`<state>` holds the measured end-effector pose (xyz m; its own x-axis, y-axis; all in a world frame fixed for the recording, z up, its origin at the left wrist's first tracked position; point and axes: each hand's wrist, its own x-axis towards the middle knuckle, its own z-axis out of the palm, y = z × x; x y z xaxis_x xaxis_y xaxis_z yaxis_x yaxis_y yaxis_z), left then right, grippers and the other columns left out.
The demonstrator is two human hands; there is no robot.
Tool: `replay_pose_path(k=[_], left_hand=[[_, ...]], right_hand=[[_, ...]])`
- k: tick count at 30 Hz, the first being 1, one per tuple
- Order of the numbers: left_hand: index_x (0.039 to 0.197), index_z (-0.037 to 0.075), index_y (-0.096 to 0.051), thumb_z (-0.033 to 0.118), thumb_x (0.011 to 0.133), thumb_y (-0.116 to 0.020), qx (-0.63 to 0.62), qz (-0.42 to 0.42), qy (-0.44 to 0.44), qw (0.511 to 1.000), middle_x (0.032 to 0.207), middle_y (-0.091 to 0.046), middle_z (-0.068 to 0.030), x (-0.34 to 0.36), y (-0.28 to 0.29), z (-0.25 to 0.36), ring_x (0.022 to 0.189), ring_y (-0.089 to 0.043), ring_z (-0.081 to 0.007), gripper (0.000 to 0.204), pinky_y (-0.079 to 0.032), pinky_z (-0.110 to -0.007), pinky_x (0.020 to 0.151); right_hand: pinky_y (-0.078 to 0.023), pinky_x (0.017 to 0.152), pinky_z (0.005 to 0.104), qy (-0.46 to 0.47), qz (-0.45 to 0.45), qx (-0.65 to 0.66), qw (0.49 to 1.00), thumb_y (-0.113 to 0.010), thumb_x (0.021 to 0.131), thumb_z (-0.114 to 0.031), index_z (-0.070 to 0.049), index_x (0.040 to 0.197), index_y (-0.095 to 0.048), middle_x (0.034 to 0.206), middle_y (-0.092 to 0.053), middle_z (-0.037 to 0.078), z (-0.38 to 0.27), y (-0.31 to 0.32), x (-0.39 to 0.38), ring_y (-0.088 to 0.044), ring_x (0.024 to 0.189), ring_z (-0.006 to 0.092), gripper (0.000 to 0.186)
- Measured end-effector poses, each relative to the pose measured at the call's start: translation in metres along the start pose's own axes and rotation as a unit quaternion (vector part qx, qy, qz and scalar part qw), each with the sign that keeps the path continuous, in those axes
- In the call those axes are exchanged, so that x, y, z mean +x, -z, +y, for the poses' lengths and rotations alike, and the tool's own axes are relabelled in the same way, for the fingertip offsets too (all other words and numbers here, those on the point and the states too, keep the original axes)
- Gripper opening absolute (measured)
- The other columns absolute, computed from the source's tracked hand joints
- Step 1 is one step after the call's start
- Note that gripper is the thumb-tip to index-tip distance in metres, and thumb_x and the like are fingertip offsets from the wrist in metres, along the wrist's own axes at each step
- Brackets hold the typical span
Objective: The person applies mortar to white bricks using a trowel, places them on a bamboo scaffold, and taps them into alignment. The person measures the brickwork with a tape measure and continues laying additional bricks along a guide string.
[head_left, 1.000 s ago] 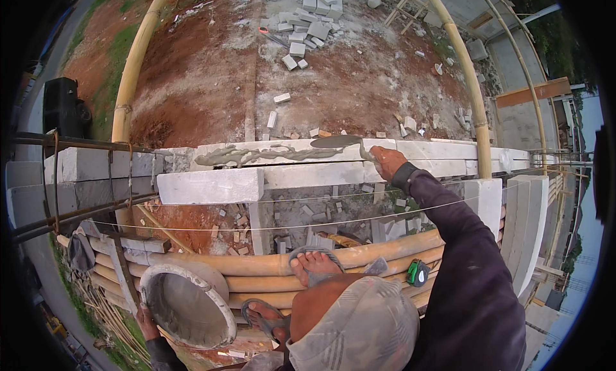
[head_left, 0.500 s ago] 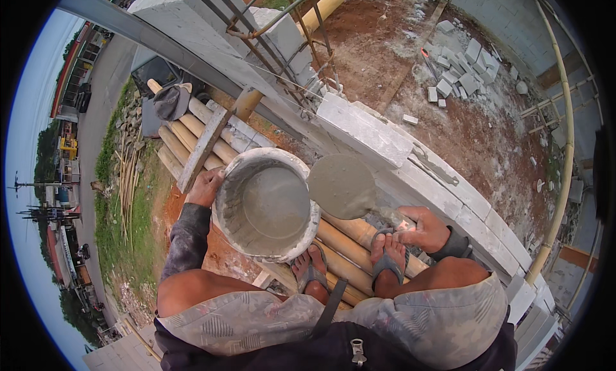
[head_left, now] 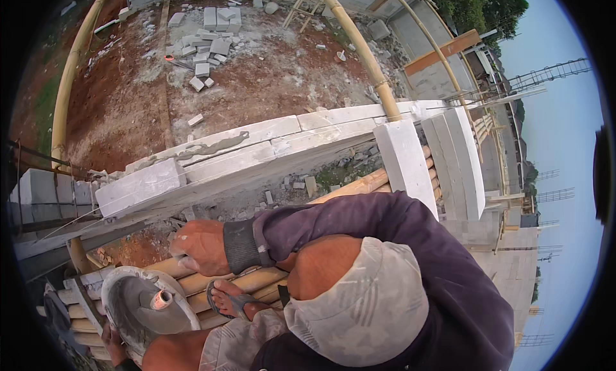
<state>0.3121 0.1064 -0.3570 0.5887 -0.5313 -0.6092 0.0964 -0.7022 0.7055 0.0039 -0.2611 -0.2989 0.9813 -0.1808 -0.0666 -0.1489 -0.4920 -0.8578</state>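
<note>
A whitish, mortar-smeared bucket (head_left: 181, 295) stands on the bamboo poles at lower left, with wet grey mortar inside. My left hand (head_left: 114, 345) grips its near-left rim. Inside the bucket rests a mortar-coated scoop, its handle end (head_left: 162, 299) orange and pale, sticking up. My right hand (head_left: 200, 247) is above and right of the bucket, fingers curled, with nothing seen in it; the back of the hand hides the palm. Beyond that hand, a white block (head_left: 142, 188) sits on the low block wall (head_left: 231, 162), and a strip of wet mortar (head_left: 215, 146) lies on the wall's top.
Beneath my sandalled foot (head_left: 234, 299) are bamboo poles (head_left: 256, 281). White blocks (head_left: 405, 169) stand upright at right. A bamboo upright (head_left: 359, 47) rises beyond the wall. A thin string (head_left: 70, 221) runs by the left end block. Broken blocks (head_left: 208, 47) are heaped on the ground beyond.
My view has swung to the right along the wall. The scoop of mortar, held in my right hand before, is in the bucket, and that hand is off its handle. My left hand stays on the rim.
</note>
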Motion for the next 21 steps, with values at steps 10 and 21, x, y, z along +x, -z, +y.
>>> replay_pose_path(k=[10, 21], left_hand=[[0.117, 0.001, -0.063, 0.034, 0.090, -0.061, 0.135, -0.061, 0.007, 0.989, 0.094, -0.068, -0.0054, 0.112, -0.107, 0.081, 0.080, -0.066, -0.0168, 0.043, -0.055, -0.032, 0.065], [0.115, 0.000, -0.063, 0.027, 0.089, -0.061, 0.215, -0.059, 0.048, 0.974, 0.091, -0.069, -0.0069, 0.123, -0.117, 0.124, 0.078, -0.067, -0.0187, 0.038, -0.056, -0.033, 0.065]], right_hand=[[-0.049, 0.068, 0.0416, -0.012, 0.239, 0.197, 0.951, -0.072, 0.071, -0.022, 0.001, 0.085, -0.069, 0.079, -0.066, 0.021, 0.035, 0.092, -0.052, -0.064, 0.076, 0.0354, 0.027], [-0.042, 0.103, 0.0458, -0.679, 0.383, -0.269, 0.566, -0.078, 0.069, -0.056, -0.002, 0.138, -0.044, 0.136, -0.042, 0.025, 0.190, 0.142, -0.540, -0.043, 0.129, 0.0366, 0.094]])
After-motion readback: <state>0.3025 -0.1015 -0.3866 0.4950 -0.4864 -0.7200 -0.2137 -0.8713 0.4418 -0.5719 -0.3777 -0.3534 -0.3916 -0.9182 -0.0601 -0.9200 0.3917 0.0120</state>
